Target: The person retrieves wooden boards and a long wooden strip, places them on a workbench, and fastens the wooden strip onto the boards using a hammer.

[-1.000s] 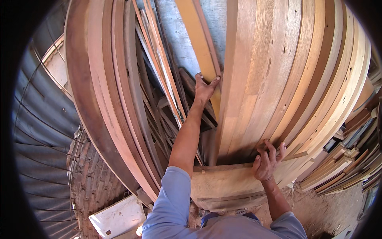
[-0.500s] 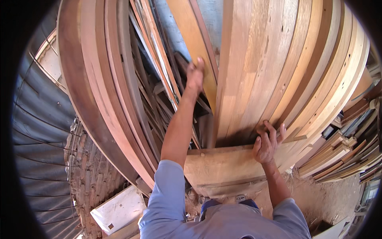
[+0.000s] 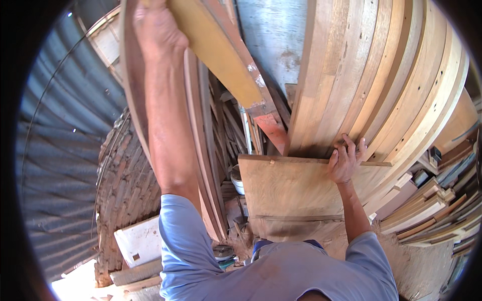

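Gripping the yellow-faced board [image 3: 216,45] by its upper left edge with the left hand [image 3: 158,27], clamped there, with fingertips cut off by the top of the view. Holding the board aslant, from upper left down to lower right, painted red toward its lower end and reaching down to the top edge of a broad pale board [image 3: 296,185], close beside the upright planks [image 3: 346,75]. Laying the right hand [image 3: 346,159] over that same top edge, with fingers bent and apart; cannot tell whether clamped on the broad board or only resting. Facing a pale blue panel [image 3: 273,45] behind the gap, with reddish planks [image 3: 207,180] on edge beside the left forearm and a partly hidden white container [image 3: 238,186] left of the broad board. Showing farther left: corrugated metal sheeting [image 3: 60,165], brickwork [image 3: 130,185] and a white slab [image 3: 143,238]. Showing at far right: stacked timber [image 3: 427,205].
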`<state>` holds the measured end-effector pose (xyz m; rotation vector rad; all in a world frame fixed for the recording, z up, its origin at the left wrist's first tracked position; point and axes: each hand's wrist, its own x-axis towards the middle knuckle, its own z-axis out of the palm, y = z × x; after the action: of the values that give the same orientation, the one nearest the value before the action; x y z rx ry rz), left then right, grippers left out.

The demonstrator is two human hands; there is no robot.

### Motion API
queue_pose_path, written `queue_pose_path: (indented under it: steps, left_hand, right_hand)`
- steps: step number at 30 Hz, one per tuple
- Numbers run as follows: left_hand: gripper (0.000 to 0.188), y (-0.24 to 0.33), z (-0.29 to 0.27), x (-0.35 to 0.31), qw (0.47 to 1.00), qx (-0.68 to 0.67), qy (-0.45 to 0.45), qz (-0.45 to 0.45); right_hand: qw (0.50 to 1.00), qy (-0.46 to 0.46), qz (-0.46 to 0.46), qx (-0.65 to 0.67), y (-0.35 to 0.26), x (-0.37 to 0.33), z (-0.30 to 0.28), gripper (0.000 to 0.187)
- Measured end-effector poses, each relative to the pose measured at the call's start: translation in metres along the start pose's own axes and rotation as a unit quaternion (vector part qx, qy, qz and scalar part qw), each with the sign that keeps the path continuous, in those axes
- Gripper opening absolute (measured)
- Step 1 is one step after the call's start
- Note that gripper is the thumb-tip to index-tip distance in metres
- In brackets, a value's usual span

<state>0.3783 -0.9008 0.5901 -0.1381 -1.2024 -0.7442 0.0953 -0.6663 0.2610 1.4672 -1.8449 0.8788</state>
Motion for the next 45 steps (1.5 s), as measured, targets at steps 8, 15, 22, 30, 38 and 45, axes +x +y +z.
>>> queue_pose_path:
  steps: [8, 15, 22, 30, 38, 45]
  left_hand:
    - [0.029, 0.197, -0.015, -0.015, 0.983, 0.015, 0.181, 0.002]
    - [0.045, 0.339, 0.014, -0.063, 0.958, 0.152, 0.213, 0.115]
    - [0.053, 0.466, 0.065, -0.105, 0.932, 0.177, 0.217, 0.229]
    - [0.051, 0.609, 0.131, -0.188, 0.941, 0.155, 0.203, 0.221]
    - [0.041, 0.755, 0.199, -0.295, 0.845, 0.233, 0.339, 0.341]
    - [0.047, 0.779, 0.287, -0.427, 0.621, 0.362, 0.531, 0.449]
  right_hand:
    - [0.999, 0.041, -0.016, -0.005, 0.005, 0.000, -0.001, 0.020]
    - [1.000, 0.002, 0.007, -0.008, 0.010, -0.005, -0.006, 0.021]
    - [0.998, -0.034, 0.006, 0.046, 0.026, -0.013, -0.003, 0.028]
    - [0.991, -0.112, -0.007, 0.078, 0.029, -0.007, -0.012, 0.040]
    - [0.990, -0.070, -0.037, 0.117, 0.036, -0.012, -0.012, 0.040]
    - [0.995, -0.071, -0.042, 0.059, 0.038, -0.019, -0.020, 0.042]
